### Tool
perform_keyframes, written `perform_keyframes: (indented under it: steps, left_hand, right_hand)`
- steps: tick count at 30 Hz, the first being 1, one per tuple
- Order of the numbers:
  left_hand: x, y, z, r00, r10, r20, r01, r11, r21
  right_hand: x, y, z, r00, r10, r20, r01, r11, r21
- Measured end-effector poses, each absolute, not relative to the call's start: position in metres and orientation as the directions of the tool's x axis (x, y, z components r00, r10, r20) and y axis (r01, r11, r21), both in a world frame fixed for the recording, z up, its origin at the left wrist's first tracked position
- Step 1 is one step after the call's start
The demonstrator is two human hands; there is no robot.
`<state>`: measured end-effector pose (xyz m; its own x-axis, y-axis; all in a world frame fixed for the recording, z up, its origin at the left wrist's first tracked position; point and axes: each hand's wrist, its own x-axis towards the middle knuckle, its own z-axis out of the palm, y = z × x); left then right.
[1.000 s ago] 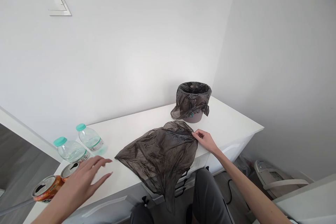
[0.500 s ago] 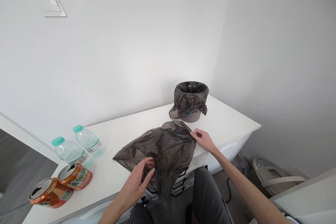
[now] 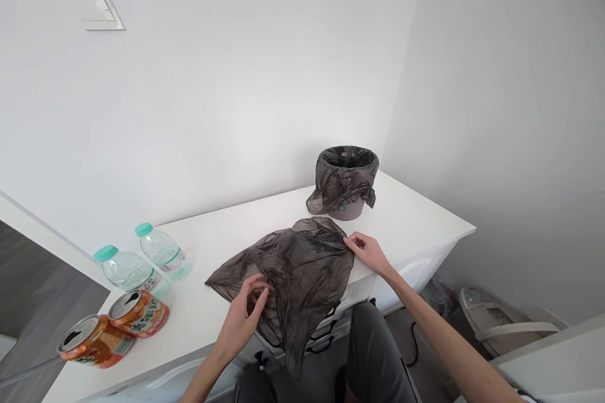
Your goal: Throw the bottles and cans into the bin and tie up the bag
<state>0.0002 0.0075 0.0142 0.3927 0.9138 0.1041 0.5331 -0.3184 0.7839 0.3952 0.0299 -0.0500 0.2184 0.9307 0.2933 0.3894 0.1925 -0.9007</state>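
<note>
A thin black plastic bag (image 3: 307, 271) lies spread on the white cabinet top, its near part hanging over the front edge. My right hand (image 3: 369, 252) pinches the bag's right edge between thumb and fingers. Over the bag's left part, my left hand (image 3: 243, 318) has its fingers curled, with thumb and fingertips close together at the plastic; whether they grip any of it is unclear. Behind the bag stands a small bin (image 3: 350, 209), lined with another black bag (image 3: 345, 179) folded over its rim.
Two clear bottles with green caps (image 3: 125, 269) (image 3: 163, 252) and two orange cans (image 3: 97, 341) (image 3: 139, 313) stand at the left of the white cabinet top (image 3: 189, 343). A pale appliance (image 3: 491, 315) sits on the floor at right.
My left hand has moved slightly left and up, its thumb and fingers closer together. My right hand keeps its hold on the bag's edge. The view has shifted a little.
</note>
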Motion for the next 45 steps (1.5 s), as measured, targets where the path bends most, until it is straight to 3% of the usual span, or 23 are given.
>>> perform_keyframes:
  steps: [8, 37, 41, 45]
  left_hand:
    - [-0.008, 0.008, 0.010, 0.300, 0.942, 0.152, 0.490, -0.289, 0.823]
    - [-0.009, 0.006, 0.005, 0.254, 0.948, 0.191, 0.530, -0.302, 0.793]
    - [-0.012, 0.005, 0.003, 0.259, 0.952, 0.162, 0.518, -0.278, 0.809]
    - [-0.011, 0.004, 0.006, 0.192, 0.980, 0.045, 0.427, -0.125, 0.896]
  right_hand:
    - [0.393, 0.029, -0.050, 0.222, 0.931, 0.289, 0.391, 0.187, -0.901]
    - [0.392, 0.029, -0.052, 0.211, 0.936, 0.283, 0.380, 0.188, -0.906]
    - [0.391, 0.027, -0.049, 0.216, 0.938, 0.271, 0.377, 0.176, -0.909]
    - [0.389, 0.026, -0.043, 0.183, 0.946, 0.267, 0.372, 0.185, -0.910]
